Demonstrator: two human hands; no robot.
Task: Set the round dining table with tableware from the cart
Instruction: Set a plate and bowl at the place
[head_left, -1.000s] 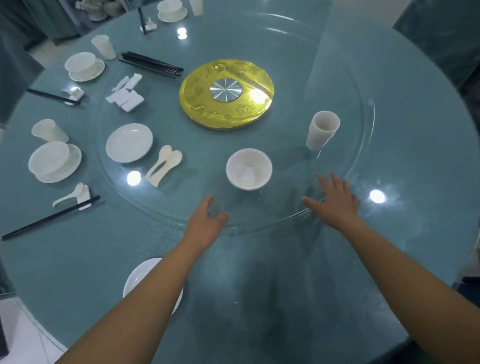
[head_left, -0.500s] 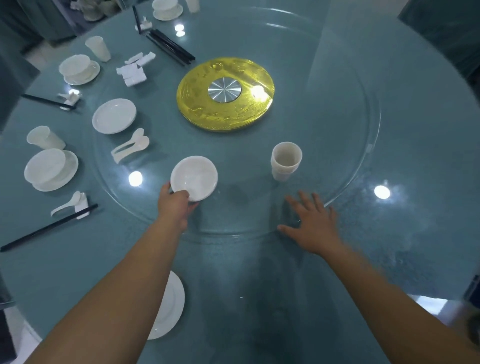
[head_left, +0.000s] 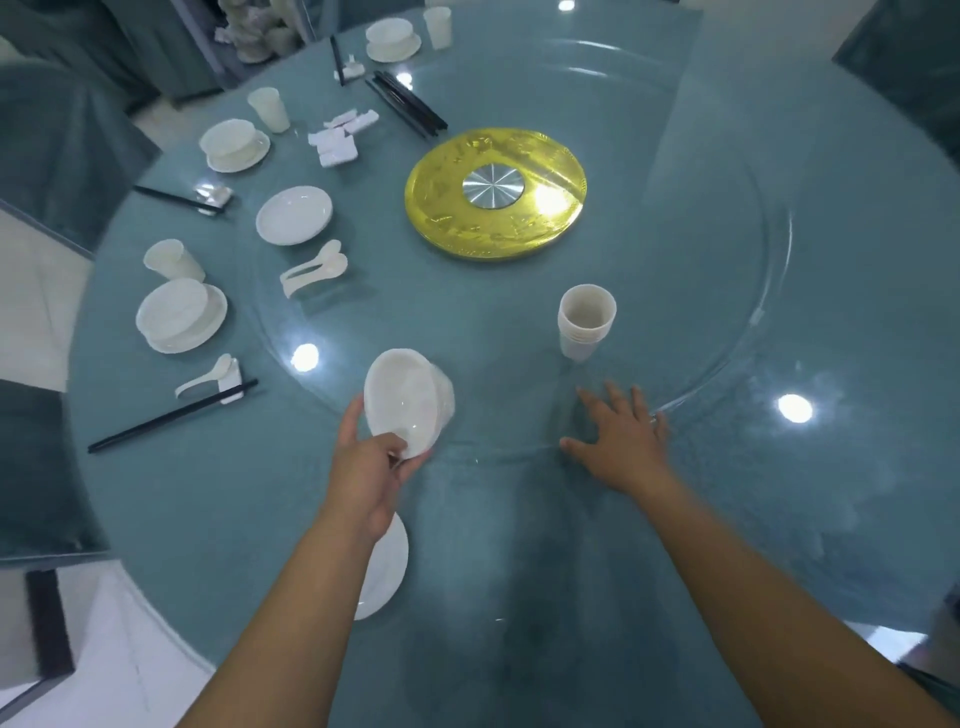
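at the near rim: left hand (head_left: 371, 475) pinches bowl (head_left: 408, 400), now lifted and tilted
right hand (head_left: 621, 441): fingers spread flat on turntable (head_left: 727, 364)
meaning: bowl likely bound for plate (head_left: 387, 571)

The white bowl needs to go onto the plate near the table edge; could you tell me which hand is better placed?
Left. The left hand already grips the tilted bowl, and the plate lies under its wrist. The right hand rests flat on the glass turntable, farther away.

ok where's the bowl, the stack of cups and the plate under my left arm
bowl (head_left: 402, 397), head view, inner surface
stack of cups (head_left: 586, 332), head view, outer wall
plate (head_left: 387, 566), head view, exposed right rim
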